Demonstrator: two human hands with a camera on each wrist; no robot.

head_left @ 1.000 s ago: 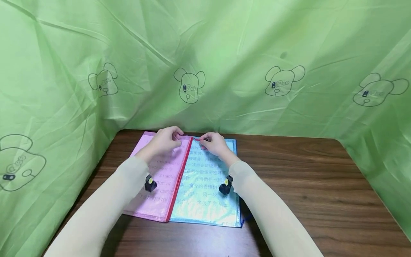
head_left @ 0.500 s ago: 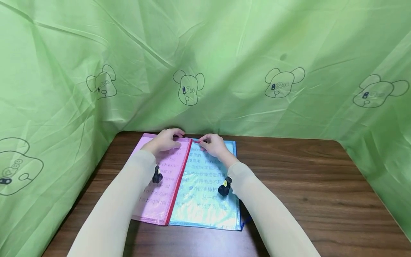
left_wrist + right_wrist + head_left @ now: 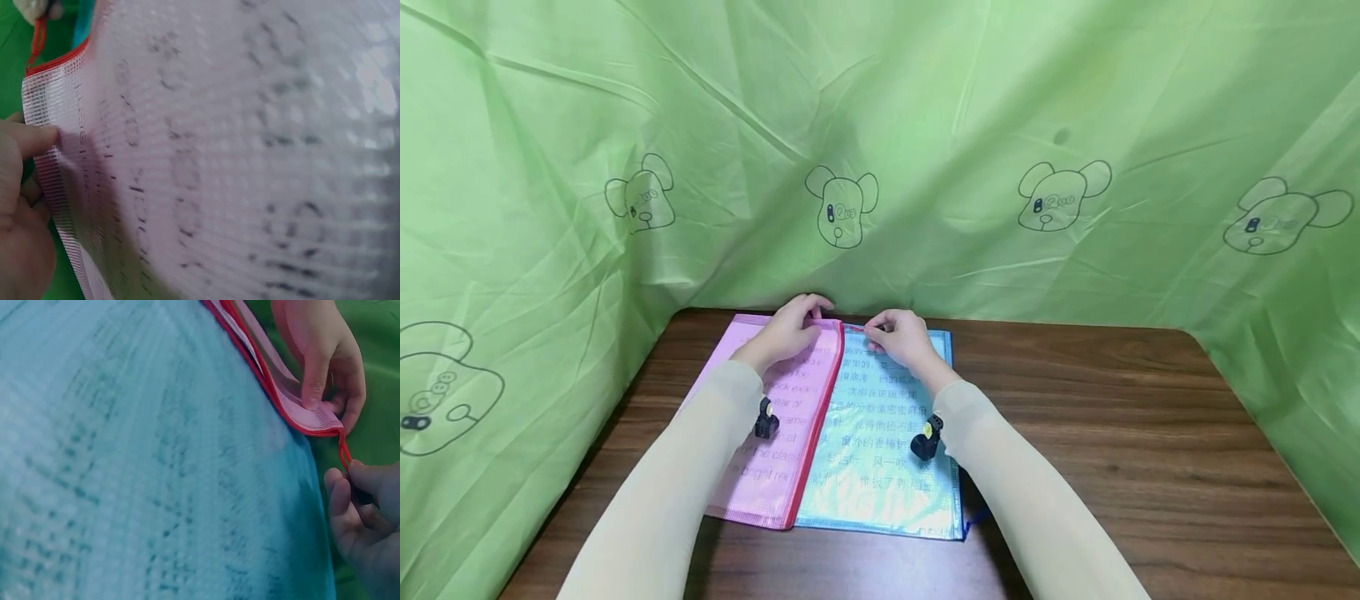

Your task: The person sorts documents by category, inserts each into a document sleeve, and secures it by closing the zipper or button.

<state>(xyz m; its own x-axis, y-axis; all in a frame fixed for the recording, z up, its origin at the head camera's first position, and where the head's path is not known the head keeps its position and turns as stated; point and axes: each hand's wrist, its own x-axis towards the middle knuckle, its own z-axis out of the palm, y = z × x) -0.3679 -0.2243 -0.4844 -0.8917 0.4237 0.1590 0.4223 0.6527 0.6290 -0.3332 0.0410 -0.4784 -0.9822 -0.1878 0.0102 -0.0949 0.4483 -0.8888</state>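
A pink mesh zipper pouch (image 3: 767, 492) with printed text sheets inside and a red zipper edge (image 3: 815, 433) lies at the left, partly over a blue mesh zipper pouch (image 3: 880, 500). My left hand (image 3: 786, 333) pinches the pink pouch's far edge near its right corner, thumb on the top face in the left wrist view. From that corner runs a red cord loop (image 3: 344, 450). Its end is pinched between the thumb and fingers of my right hand (image 3: 372, 512), over the blue pouch's far edge. In the right wrist view the pink pouch's zipper side gapes slightly.
Both pouches lie on a dark wood table (image 3: 1097, 433). A blue cord (image 3: 977, 518) trails from the blue pouch's near right corner. Green cloth (image 3: 925, 100) with printed bear heads hangs behind the table and at its sides.
My left forearm has swung right, and my left hand has taken hold of the pink pouch's far edge closer to its corner. That corner has shifted slightly left. The right hand stays almost still.
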